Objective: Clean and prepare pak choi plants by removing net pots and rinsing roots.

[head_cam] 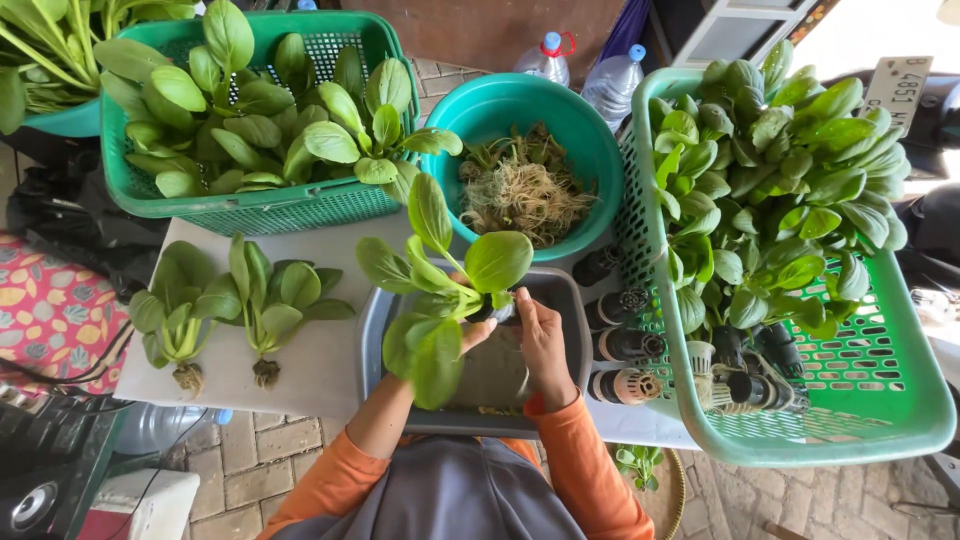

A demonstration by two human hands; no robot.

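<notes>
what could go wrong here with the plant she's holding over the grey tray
1. Both hands, the left hand and the right hand, grip the leafy plant low at its base; its broad leaves stick out unsupported and could tear or snap.
2. The small black pots lie on their sides in a row by the grey tray, close to the right elbow; a nudge might roll them off.
3. Two trimmed plants lie near the table's front edge and could slip off.

Leafy green plant (pixel 440 290) in black net pot, above grey tray (pixel 372 330)
</notes>
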